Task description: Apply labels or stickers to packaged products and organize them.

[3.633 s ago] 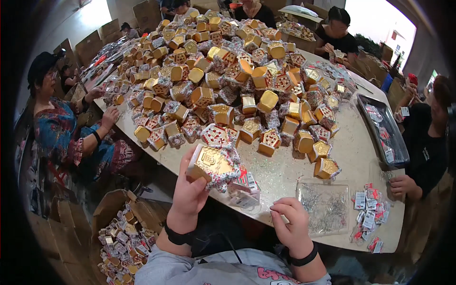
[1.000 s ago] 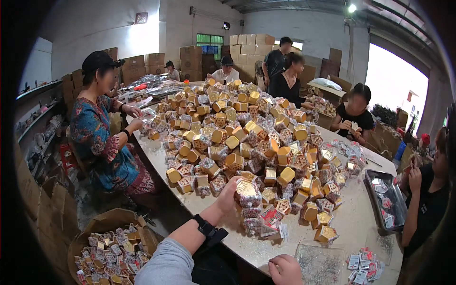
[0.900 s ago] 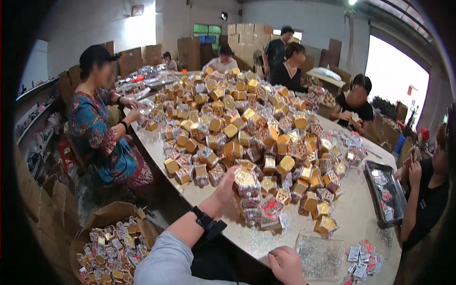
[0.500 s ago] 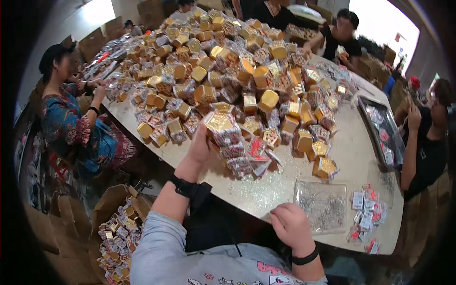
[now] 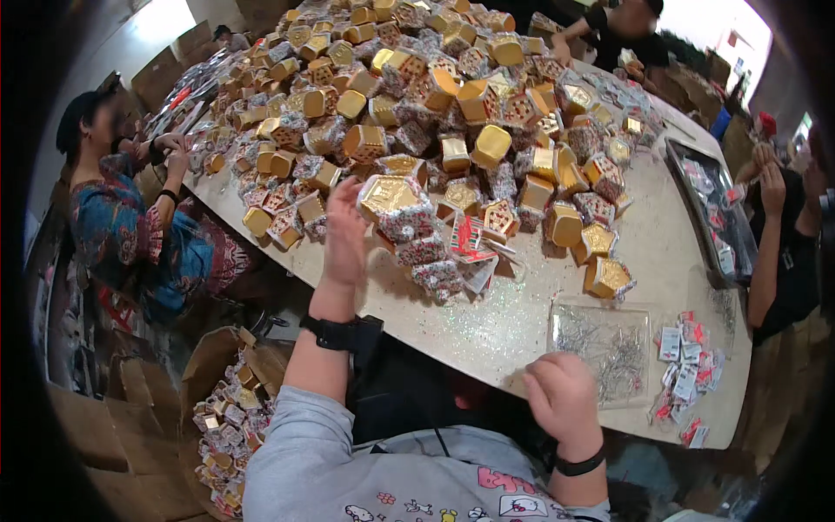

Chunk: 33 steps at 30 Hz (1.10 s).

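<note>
A short row of small house-shaped ornaments [image 5: 396, 198], gold on top with white-and-red speckled sides, stands at the near edge of the big pile. Beside its left side is my left hand [image 5: 344, 239], slightly blurred, its fingers stretched up and apart from the ornaments as far as I can see. Printed tags in red and white [image 5: 468, 239] lie against the row's right side. My right hand [image 5: 561, 396] is closed over the table's front edge, next to a clear shallow tray [image 5: 600, 348] of thin wire pieces; whatever its fingers hold is hidden.
A large heap of similar ornaments [image 5: 348, 104] covers the table [image 5: 435, 348]. Loose tags [image 5: 687, 370] lie right of the tray. A dark tray [image 5: 709, 213] sits at the right edge. A cardboard box of ornaments [image 5: 230, 435] stands lower left. Co-workers sit around the table.
My left hand has come off the ornaments it gripped and moved up and left. My right hand stays closed, appearing slightly farther right as the view shifts.
</note>
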Motion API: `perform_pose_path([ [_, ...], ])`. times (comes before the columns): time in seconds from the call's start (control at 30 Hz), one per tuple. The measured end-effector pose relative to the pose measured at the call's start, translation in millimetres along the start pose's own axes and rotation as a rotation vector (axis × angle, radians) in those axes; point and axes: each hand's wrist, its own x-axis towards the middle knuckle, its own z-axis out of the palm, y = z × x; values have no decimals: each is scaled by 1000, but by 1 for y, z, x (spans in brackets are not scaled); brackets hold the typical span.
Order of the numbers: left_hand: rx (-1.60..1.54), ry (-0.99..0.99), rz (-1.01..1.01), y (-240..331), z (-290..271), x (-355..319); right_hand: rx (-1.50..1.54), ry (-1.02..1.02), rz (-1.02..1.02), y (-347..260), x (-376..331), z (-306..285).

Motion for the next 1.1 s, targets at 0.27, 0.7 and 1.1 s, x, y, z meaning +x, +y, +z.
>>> perform_pose_path([
  [0.27,767,79,219,43,-57,-52,-374,1,397,41,-24,-70],
  [0.7,1457,-1029,519,60,155,-20,-457,-93,340,73,-38,-46],
  [1.1,1804,-1148,128,7,174,26,-396,149,328,75,-45,-55],
])
